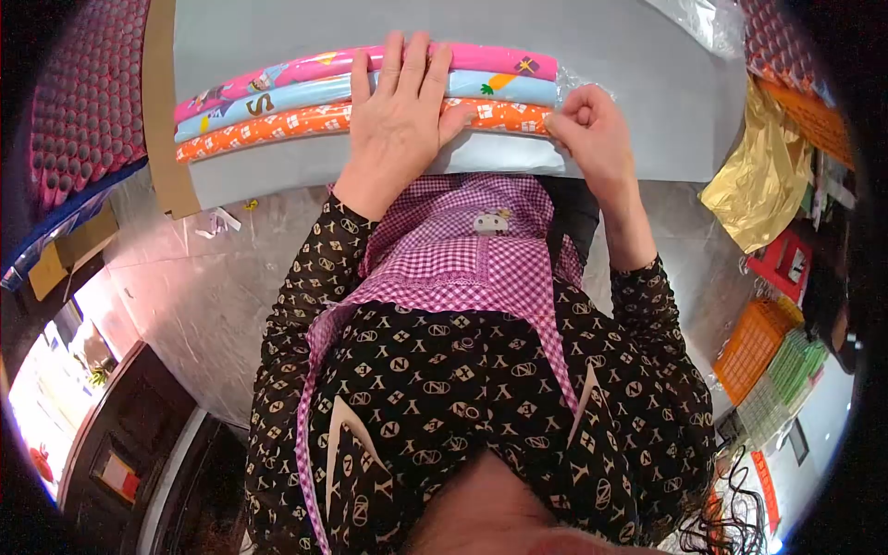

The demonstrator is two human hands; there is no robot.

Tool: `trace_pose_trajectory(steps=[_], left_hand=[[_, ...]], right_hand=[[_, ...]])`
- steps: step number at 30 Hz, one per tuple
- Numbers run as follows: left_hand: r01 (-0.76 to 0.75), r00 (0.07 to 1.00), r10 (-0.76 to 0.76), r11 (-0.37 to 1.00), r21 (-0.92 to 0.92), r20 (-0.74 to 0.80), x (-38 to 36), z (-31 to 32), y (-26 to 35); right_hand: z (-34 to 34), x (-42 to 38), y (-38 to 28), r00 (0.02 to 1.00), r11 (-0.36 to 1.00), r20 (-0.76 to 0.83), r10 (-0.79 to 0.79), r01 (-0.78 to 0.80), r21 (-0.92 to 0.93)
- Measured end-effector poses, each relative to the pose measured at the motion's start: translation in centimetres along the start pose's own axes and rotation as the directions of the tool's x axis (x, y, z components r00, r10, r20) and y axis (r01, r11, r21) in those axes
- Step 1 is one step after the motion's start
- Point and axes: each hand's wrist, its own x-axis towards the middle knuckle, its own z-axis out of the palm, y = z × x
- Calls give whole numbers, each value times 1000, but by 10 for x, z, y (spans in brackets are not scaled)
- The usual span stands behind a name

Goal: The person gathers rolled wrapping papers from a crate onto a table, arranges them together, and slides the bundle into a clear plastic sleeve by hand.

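Observation:
Three rolls of wrapping paper lie side by side on the grey table: a pink roll [495,60], a light blue roll [518,89] and an orange roll [305,121] with white gift prints. Clear plastic film [578,81] shows at their right ends and along the near side. My left hand [400,116] lies flat across the rolls, fingers spread and pointing away from me. At the right ends, my right hand [597,134] is closed in a pinch on the film, its thumb by the end of the orange roll. The exact pinch point is partly hidden by the fingers.
The grey tabletop [657,111] has a brown cardboard edge [165,111] on its left. Many stacked pink rolls [83,102] stand at far left. Crumpled gold film [758,176] hangs at right, above orange crates [754,351]. Scraps [219,222] lie on the floor.

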Motion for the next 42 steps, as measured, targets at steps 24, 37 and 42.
trace_pose_trajectory(steps=[24,37,42], left_hand=[[27,1000,-26,997,-69,12,-4,4,-7],[15,998,-19,997,71,56,-4,1,-11],[22,998,-24,999,35,58,-6,4,-14]], right_hand=[[-16,-6,-13,902,683,107,-418,390,-618],[-18,21,-1,753,307,384,-534,596,-742],[-6,27,13,786,347,330,-522,549,-760]])
